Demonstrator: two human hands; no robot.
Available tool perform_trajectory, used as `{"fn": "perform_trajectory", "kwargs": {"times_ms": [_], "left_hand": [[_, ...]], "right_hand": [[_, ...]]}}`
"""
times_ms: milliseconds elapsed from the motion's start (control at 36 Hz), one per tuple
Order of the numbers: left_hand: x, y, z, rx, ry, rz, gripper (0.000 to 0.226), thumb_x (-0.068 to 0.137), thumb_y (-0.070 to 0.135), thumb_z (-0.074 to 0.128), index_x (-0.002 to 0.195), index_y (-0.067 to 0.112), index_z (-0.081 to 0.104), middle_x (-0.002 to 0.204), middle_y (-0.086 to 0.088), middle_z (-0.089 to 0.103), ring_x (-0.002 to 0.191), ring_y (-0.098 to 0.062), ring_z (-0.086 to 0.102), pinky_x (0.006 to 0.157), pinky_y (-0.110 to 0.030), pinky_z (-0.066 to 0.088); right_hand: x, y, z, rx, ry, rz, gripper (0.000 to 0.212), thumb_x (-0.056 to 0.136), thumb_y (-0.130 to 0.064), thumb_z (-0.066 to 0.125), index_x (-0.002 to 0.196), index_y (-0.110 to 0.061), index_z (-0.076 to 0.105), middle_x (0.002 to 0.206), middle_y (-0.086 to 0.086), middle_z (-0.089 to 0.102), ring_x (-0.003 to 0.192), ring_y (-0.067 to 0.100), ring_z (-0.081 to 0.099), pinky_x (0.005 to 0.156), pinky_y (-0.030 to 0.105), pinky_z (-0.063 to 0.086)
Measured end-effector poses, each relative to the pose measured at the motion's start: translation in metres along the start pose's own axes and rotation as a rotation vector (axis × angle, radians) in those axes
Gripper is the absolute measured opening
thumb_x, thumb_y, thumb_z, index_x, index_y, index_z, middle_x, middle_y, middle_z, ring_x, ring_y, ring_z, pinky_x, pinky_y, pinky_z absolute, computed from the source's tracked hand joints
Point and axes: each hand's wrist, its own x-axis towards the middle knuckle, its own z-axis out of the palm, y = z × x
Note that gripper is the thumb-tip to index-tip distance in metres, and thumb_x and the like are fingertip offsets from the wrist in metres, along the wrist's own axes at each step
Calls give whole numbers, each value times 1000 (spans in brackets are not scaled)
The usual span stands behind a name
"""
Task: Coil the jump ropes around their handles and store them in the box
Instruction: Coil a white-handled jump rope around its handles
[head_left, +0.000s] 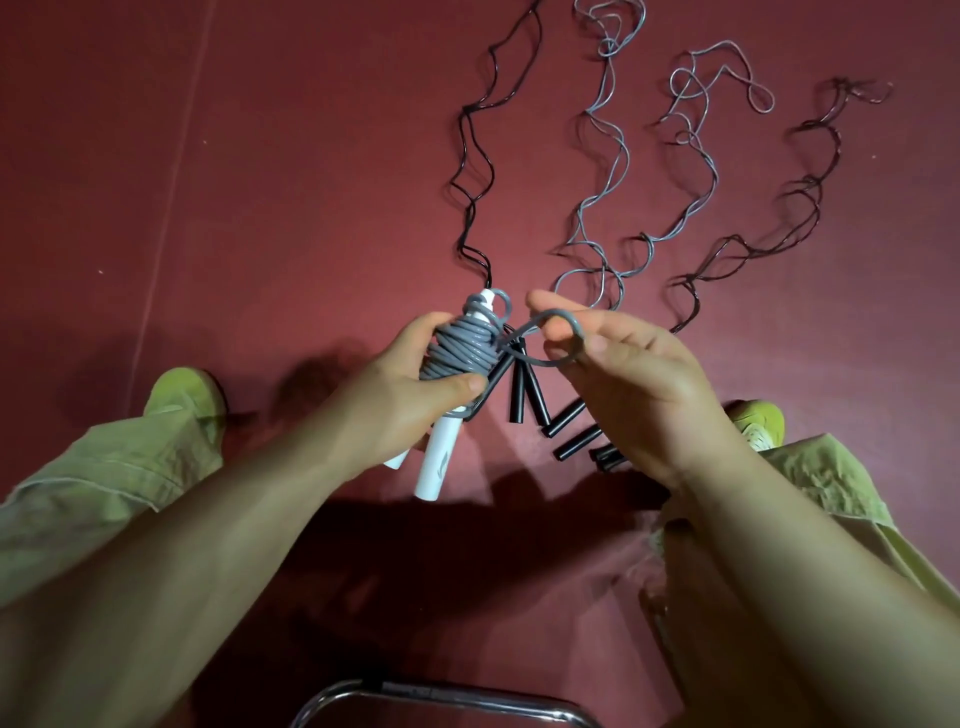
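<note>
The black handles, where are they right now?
In the head view the black handles lie on the red floor at centre, below and between the left hand gripping the grey coil and the right hand.

The left hand (415, 384) held a coiled jump rope (460, 348) above the floor (260, 182), and the right hand (628, 379) held that rope's end loop (558, 338) just to the right of the coil. Loose handles (550, 421) lay on the floor below and between the hands. Four uncoiled ropes (602, 197) stretched away beyond them, side by side. A shoe (184, 392) stood at each side.
</note>
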Motion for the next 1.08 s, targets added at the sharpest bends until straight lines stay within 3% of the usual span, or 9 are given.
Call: {"fn": "perform_trajectory", "kwargs": {"times_ms": [167,333,472,583,667,778,917,1028,1083], "left_hand": [[-1,2,1,74,10,16,33,76,31,67,96,50,49,88,3,67,81,-26,69,86,-49,53],[-4,2,5,198,2,30,37,88,21,62,114,39,43,94,3,67,81,-14,68,80,-28,51],[-7,1,8,299,12,41,40,86,27,62,121,35,43,97,4,64,88,-18,63,79,-30,49],[-8,-1,9,379,20,47,41,85,33,61,119,42,39,96,6,64,87,-20,62,85,-40,51],[-8,-2,9,417,34,40,43,84,38,60,120,44,36,97,6,64,87,-21,62,86,-41,50],[-9,-1,11,400,35,31,46,75,48,57,116,46,36,98,8,64,90,-22,62,86,-39,50],[-5,0,9,279,59,-5,43,87,29,62,123,38,42,94,14,61,87,-10,61,76,-18,44],[-6,3,10,186,0,-52,44,73,41,62,111,51,43,98,5,67,85,-20,68,79,-42,56],[-7,5,12,156,-52,-56,39,78,35,65,108,49,45,100,-2,68,84,-22,69,83,-44,56]], "right_hand": [[1,4,8,44,-60,-11,35,75,-23,71,104,-3,73,125,9,65,130,27,51,109,35,40],[2,12,14,-1,49,26,22,76,-21,65,92,-11,77,108,5,71,117,25,60,110,42,39],[5,13,18,106,244,74,18,78,-14,56,79,-14,75,81,2,72,78,13,68,87,31,56],[7,10,16,56,305,130,9,90,-10,51,84,-11,58,71,-3,69,69,9,66,69,21,54],[6,11,15,14,350,166,20,95,-6,49,77,-14,52,62,-5,62,63,8,59,66,20,52],[4,14,17,-132,373,96,21,92,1,54,74,-11,55,61,-4,63,64,9,60,76,25,55],[2,13,18,-219,331,63,19,90,0,58,77,-12,63,68,-1,70,73,11,66,80,27,56],[3,6,14,-141,241,19,18,80,-11,64,65,-20,69,96,4,69,101,20,62,105,41,43],[3,4,11,-21,159,16,14,73,-12,73,63,-20,69,107,8,69,114,19,59,111,43,37]]}}
